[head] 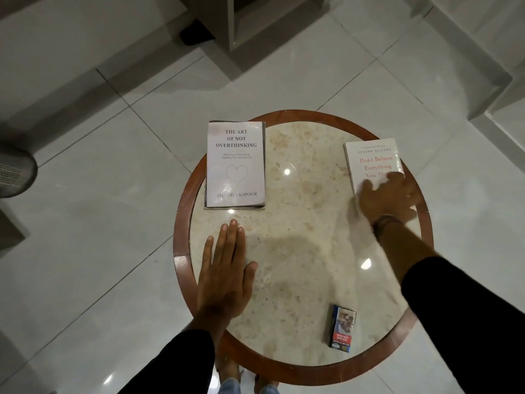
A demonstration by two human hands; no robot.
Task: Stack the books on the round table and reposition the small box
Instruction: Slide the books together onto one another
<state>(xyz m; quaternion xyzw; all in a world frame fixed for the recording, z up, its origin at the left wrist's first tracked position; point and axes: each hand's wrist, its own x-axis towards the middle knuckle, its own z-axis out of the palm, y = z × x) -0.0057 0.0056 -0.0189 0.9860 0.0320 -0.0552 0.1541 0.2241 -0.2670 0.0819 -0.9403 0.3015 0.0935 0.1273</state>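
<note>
A round table point(301, 245) with a pale marble top and a brown wooden rim fills the middle of the view. A white book titled "The Art of Not Overthinking" point(235, 164) lies flat at the far left of the top. A second white book with red lettering point(372, 160) lies at the far right. My right hand point(389, 199) rests on its near half, blurred, fingers spread; whether it grips the book is unclear. My left hand point(227, 271) lies flat on the marble, just below the left book, not touching it. A small box point(342, 328) stands near the front right edge.
Glossy white floor tiles point(113, 223) surround the table. A grey round object point(14, 172) sits at the left edge of view. Pale furniture bases point(255, 32) stand at the top. My feet point(244, 379) show under the table's near rim.
</note>
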